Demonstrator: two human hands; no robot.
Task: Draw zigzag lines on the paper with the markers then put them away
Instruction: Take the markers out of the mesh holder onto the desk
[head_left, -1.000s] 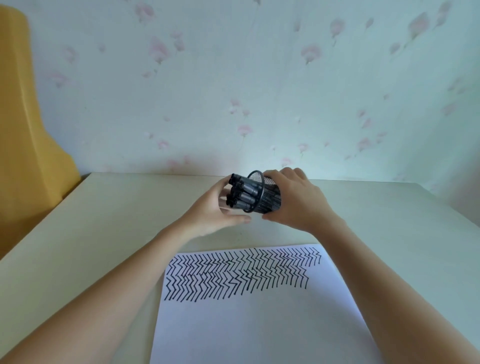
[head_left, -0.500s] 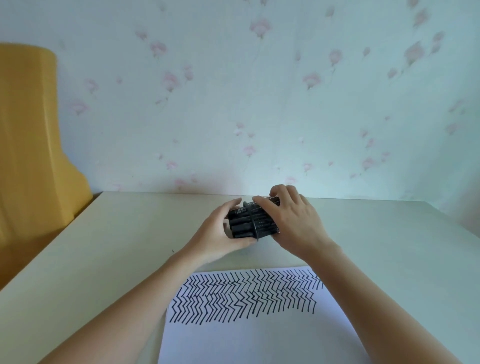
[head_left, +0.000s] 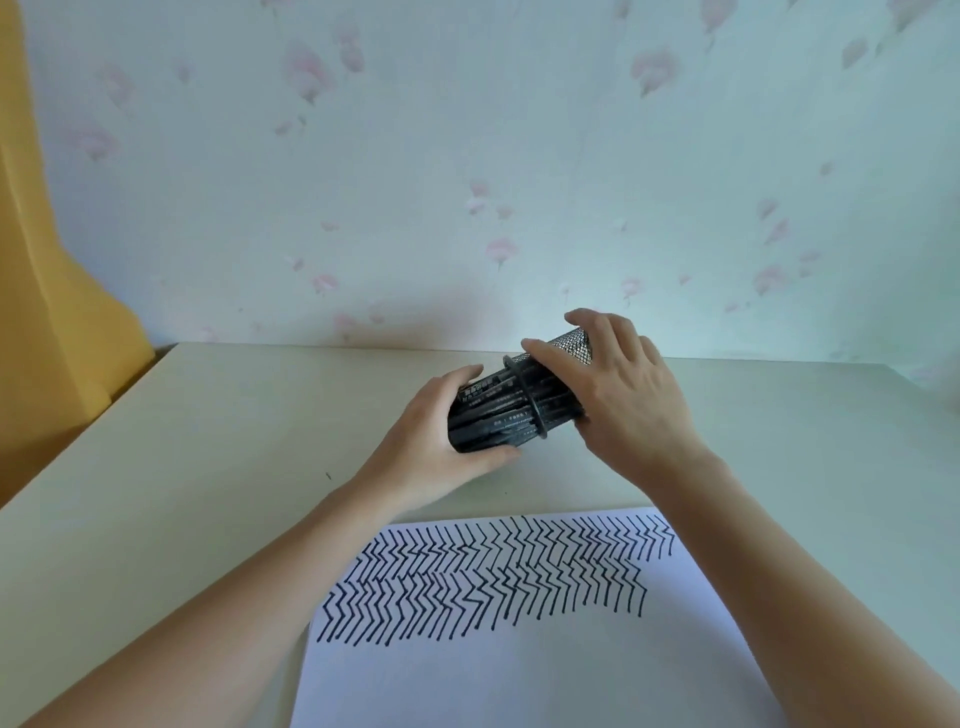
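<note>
My two hands hold a bundle of black markers (head_left: 488, 421) and their mesh cup (head_left: 563, 358) just above the tabletop (head_left: 218, 447), beyond the paper (head_left: 519, 665) already filled with zigzag lines. The cup lies tipped on its side — long axis running left to right, mouth facing left. My right hand (head_left: 623, 405) wraps over the cup; my left hand (head_left: 441, 447) cups the marker ends sticking out of the mouth. The left hand is the one placed to push — I judge the markers need sliding rightward, deeper in, before the cup is stood upright.
</note>
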